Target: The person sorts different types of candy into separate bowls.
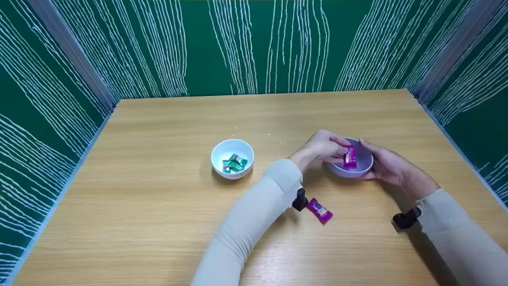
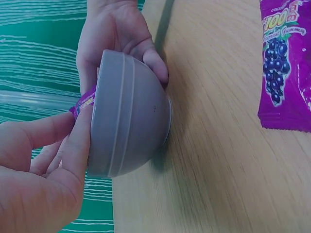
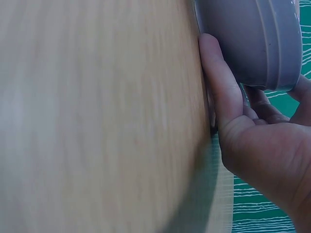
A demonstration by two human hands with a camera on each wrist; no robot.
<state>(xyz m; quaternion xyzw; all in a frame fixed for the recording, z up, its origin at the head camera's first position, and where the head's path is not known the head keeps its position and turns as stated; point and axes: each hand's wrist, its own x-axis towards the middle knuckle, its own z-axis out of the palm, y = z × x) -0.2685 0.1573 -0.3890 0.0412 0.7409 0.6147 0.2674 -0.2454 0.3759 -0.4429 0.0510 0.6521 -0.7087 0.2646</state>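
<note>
My left hand (image 1: pixel 324 147) pinches a purple candy packet (image 1: pixel 349 158) at the mouth of a greyish-purple bowl (image 1: pixel 363 161). From the right, my right hand (image 1: pixel 391 166) holds the bowl, with fingers and thumb on opposite parts of its side. In the left wrist view the packet (image 2: pixel 86 101) shows only partly, between the left fingertips and the rim. Beside the left wrist, another purple packet (image 1: pixel 320 211) with a grape picture lies on the table. The right wrist view shows fingers against the outer wall of the bowl (image 3: pixel 252 43). What lies deeper inside the bowl is hidden.
A white bowl (image 1: pixel 217 163) holding several green candy packets (image 1: pixel 235 163) stands left of the hands on the wooden table (image 1: pixel 158 190). Small pale specks lie behind it. Green panels with white streaks (image 1: pixel 262 47) border the table's back and sides.
</note>
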